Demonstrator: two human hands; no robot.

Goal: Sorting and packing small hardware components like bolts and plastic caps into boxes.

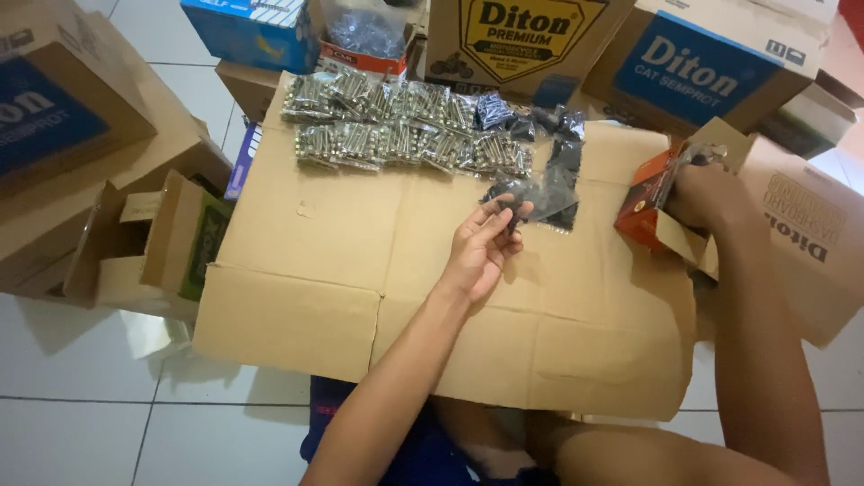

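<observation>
Two rows of clear packets of silvery screws (pixel 405 126) already lie on the flattened brown cardboard sheet (pixel 360 270), while the left hand (pixel 481 247) pinches a small clear packet of dark screws (pixel 511 211) and the right hand (pixel 706 193) reaches into a small orange cardboard box (pixel 643 211), grip hidden.

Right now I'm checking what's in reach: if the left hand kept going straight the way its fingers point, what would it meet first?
The left hand points up and slightly right. It would first meet the clear bag of dark screws just past its fingertips, probably already touching it; depth is hard to judge.
</observation>
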